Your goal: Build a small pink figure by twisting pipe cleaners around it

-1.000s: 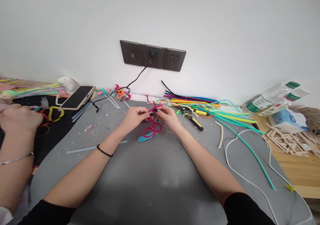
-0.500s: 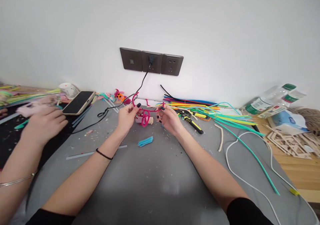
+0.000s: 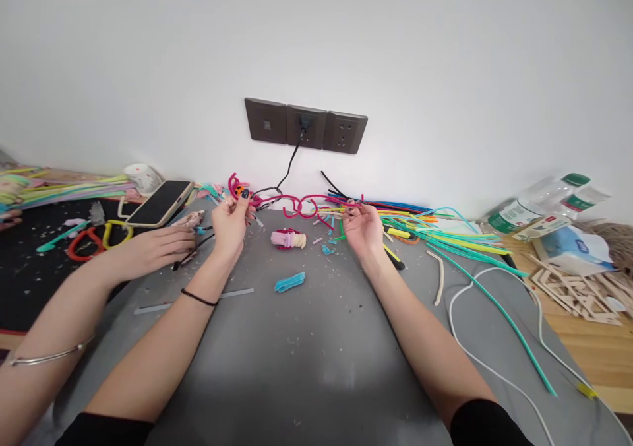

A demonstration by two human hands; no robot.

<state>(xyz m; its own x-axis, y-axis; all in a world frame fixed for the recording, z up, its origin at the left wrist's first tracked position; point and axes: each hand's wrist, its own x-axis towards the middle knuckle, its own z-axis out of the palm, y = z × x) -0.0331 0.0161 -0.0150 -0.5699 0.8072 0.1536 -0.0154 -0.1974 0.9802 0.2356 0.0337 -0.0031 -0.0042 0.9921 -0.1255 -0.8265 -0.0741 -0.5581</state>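
My left hand (image 3: 231, 225) is closed, thumb against fingers, on one end of a magenta pipe cleaner (image 3: 281, 198). My right hand (image 3: 363, 231) pinches the other side of the curled magenta shape. Its wire spans the gap between both hands, with loops at the middle; whether it is one piece or two linked ones I cannot tell. Below it, on the grey mat (image 3: 297, 353), lies a small pink and cream bundle (image 3: 288, 238) with magenta edges. A folded blue bundle of pipe cleaners (image 3: 289, 282) rests nearer to me, between my forearms.
At left, a co-worker's hand (image 3: 165, 247) lies over a pale pink object. Scissors (image 3: 84, 245) and a phone (image 3: 161, 203) are near it. Coloured pipe cleaners (image 3: 459, 238) and yellow-black pliers (image 3: 394, 258) lie right. Bottles (image 3: 519, 212) and wooden pieces (image 3: 578, 287) stand beyond a white cable (image 3: 452, 320).
My hands have moved apart, stretching the magenta loops between them and uncovering the pink and cream bundle. The co-worker's hand has moved right, toward my left wrist, and the scissors now show.
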